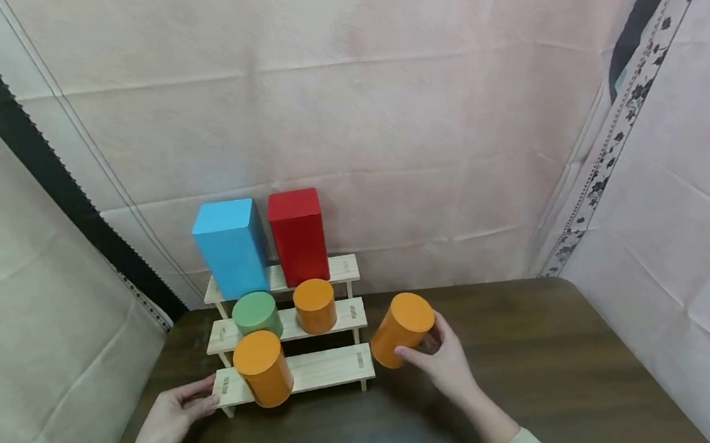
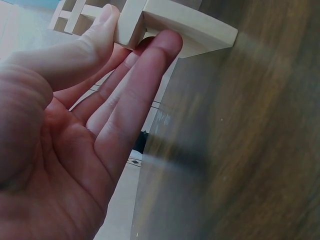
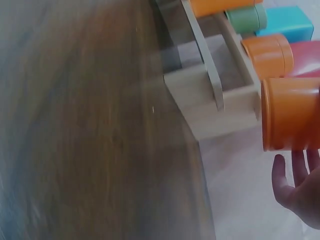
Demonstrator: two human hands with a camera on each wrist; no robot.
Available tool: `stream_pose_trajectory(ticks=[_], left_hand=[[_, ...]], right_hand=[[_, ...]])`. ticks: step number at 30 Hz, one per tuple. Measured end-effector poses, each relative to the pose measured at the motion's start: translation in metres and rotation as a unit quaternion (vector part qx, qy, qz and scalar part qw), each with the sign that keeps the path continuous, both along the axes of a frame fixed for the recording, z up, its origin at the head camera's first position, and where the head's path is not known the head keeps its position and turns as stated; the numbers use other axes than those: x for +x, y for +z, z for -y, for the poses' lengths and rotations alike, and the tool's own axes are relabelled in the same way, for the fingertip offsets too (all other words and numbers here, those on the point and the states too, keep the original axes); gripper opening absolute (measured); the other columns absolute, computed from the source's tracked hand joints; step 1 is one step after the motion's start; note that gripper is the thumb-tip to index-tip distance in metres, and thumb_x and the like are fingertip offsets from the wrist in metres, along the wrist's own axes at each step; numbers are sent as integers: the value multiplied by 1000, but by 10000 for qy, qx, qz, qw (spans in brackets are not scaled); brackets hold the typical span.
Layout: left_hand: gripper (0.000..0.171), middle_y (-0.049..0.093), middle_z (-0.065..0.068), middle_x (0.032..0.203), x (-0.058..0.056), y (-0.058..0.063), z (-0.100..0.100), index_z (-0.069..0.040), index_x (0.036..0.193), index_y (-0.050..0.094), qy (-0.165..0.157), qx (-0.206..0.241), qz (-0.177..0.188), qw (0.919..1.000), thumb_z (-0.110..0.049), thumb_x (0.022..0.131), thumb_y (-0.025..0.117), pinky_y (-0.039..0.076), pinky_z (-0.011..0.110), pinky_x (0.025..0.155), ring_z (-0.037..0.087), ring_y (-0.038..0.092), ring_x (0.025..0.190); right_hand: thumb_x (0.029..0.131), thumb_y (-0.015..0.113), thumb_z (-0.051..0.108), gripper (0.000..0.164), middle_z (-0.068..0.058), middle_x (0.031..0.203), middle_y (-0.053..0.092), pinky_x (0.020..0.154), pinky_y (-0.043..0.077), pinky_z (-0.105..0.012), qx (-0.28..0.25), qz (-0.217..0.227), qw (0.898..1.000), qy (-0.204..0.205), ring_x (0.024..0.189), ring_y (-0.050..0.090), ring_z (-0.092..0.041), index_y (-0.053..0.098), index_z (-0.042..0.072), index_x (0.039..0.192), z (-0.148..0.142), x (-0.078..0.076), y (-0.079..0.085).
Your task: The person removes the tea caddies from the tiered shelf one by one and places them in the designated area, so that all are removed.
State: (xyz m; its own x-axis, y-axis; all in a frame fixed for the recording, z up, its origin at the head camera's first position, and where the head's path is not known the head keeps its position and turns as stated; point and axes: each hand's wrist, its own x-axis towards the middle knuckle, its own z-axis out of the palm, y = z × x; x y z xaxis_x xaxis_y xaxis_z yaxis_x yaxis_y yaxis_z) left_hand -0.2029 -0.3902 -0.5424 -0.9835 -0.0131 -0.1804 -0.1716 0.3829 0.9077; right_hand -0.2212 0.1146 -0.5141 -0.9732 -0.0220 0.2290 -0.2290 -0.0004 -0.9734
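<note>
A tall orange canister (image 1: 402, 332) is in my right hand (image 1: 446, 366), gripped from its right side and tilted, just right of a three-tier wooden stand (image 1: 337, 366). In the right wrist view the held canister (image 3: 290, 114) shows above the fingers of the right hand (image 3: 302, 192). My left hand (image 1: 167, 419) pinches the left end of the stand's lowest tier. The left wrist view shows its thumb and fingertips on either side of the wood (image 2: 190, 22). Another tall orange canister (image 1: 263, 373) stands on that lowest tier, towards the left.
The middle tier bears a green canister (image 1: 256, 313) and a short orange canister (image 1: 315, 307). On the top tier stand a blue box (image 1: 232, 251) and a red box (image 1: 299, 241). The dark wooden table (image 1: 536, 368) is enclosed by pale cloth (image 1: 424, 136) behind and at both sides.
</note>
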Motion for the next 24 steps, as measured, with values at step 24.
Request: stream_pose_trajectory(ticks=[24], left_hand=[[55,62,29,145,1,1,-1,9,149,56,-9,-29,-58,10000,-12,103,75,66,36,86,17,76,103]], right_hand=[[83,96,31,86,-11,147,60,119,43,-60,649,643,9940,-600,138,53,-32,52,16,155,-12,-64,-23]])
